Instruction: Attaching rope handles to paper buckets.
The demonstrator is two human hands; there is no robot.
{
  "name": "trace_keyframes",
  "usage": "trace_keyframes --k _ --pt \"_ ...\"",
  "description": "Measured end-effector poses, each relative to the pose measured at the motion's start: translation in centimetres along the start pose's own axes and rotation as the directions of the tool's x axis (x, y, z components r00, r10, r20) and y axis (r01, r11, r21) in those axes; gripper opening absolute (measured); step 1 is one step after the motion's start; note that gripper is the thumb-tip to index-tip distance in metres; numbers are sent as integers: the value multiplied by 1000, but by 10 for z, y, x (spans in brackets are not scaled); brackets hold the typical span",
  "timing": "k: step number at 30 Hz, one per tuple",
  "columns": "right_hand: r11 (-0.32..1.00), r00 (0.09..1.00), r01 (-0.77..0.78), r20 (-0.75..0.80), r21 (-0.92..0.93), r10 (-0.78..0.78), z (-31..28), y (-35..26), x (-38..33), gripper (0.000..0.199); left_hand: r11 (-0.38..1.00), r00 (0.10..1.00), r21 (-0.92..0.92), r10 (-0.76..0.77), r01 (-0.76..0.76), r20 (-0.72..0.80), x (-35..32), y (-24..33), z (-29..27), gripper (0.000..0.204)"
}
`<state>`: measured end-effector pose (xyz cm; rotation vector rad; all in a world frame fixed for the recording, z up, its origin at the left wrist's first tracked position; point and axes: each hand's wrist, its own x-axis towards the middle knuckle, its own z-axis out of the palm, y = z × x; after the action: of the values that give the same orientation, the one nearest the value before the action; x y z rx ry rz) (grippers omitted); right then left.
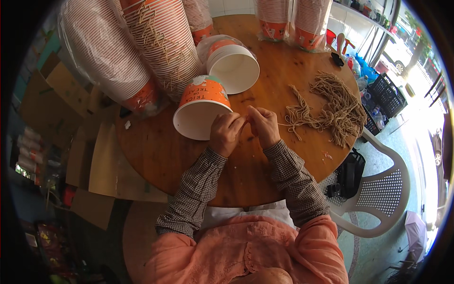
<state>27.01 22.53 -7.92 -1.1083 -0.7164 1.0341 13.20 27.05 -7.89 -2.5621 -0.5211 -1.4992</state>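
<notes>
My left hand (227,132) and my right hand (265,126) meet fingertip to fingertip just above the table, both closed in a pinch. A thin strand of tan twine runs from the loose twine pile (338,111) to my right hand, which grips it. Whatever lies between my left fingertips is too small to make out. Right beside my left hand, an orange printed paper bucket (204,97) lies on its side, its white open mouth toward me. Behind it, a short nested set of paper buckets (234,68) lies sideways, partly in clear plastic.
Tall stacks of nested paper buckets (161,42) stand at the left, one with twine along its side. More wrapped stacks (312,23) stand at the far edge of the round wooden table (246,175). At right are a white plastic chair (383,189) with a black bag (352,175) and black crates (385,97).
</notes>
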Motion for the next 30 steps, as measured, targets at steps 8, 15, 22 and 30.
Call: trace_keyframes --k 8,15,22,30 --pt "994 992 -92 87 57 87 -3 -10 -3 34 1000 1000 21 -16 16 1 2 1 0 15" --pt "984 984 -149 112 99 138 -3 -7 -3 34 1000 1000 10 -12 12 20 1 4 1 15" --pt "951 967 27 234 308 -103 -12 -31 -4 8 879 918 -264 -384 396 98 -6 -5 1 8" --pt "934 864 349 412 -76 -289 -26 -26 5 17 94 614 -697 -567 711 549 -6 -19 -3 19"
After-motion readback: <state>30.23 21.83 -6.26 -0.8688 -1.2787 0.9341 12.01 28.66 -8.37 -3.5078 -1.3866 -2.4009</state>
